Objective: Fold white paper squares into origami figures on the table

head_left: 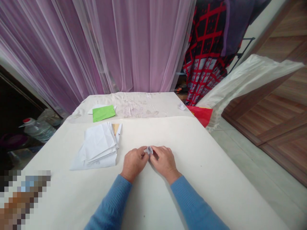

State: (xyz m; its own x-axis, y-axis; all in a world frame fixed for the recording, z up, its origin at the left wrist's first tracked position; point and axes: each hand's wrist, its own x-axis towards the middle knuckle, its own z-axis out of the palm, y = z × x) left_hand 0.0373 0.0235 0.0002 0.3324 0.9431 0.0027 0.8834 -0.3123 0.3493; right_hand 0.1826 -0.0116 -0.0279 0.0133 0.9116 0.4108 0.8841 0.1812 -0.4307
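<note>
Both my hands rest together on the white table [203,166], in blue sleeves. My left hand [133,163] and my right hand [163,161] have their fingers curled and pinch a small folded white paper piece [148,149] between their fingertips. Most of that piece is hidden by my fingers. To the left of my hands lies a loose stack of white paper sheets [97,148].
A green sheet [103,113] lies at the far left of the table, a tiny folded white paper [182,106] at the far right edge. A red bag [202,115] and white plastic sack [240,83] stand to the right. Pink curtains hang behind; a water bottle [35,127] sits left.
</note>
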